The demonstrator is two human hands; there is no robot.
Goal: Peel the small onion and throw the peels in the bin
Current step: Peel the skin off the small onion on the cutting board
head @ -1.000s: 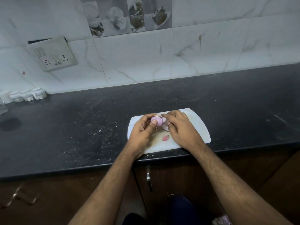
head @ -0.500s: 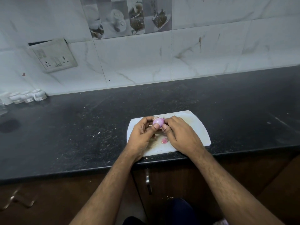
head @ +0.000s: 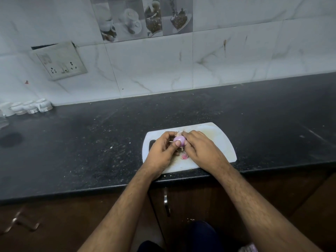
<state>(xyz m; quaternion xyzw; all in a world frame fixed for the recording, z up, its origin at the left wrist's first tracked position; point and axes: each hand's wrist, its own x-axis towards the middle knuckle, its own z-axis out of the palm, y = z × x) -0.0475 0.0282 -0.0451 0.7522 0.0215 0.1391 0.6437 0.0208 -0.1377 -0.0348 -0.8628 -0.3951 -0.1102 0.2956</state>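
Observation:
A small purple onion point(head: 179, 139) is held between both hands just above a white cutting board point(head: 218, 140). My left hand point(head: 160, 153) grips it from the left with the thumb pressed on its front. My right hand point(head: 201, 150) pinches its right side, and a dry peel tip sticks up between the fingers. A pink peel scrap point(head: 184, 156) lies on the board under the hands. No bin is in view.
The board sits near the front edge of a black speckled counter point(head: 91, 142). Small white cups point(head: 30, 107) stand at the back left by the tiled wall. A socket plate point(head: 61, 60) hangs on the wall. Brown cabinet doors with a handle point(head: 165, 199) are below.
The onion has turned in my fingers, with smooth purple skin now facing me. My right fingers have shifted closer around its right side. The view has tilted slightly.

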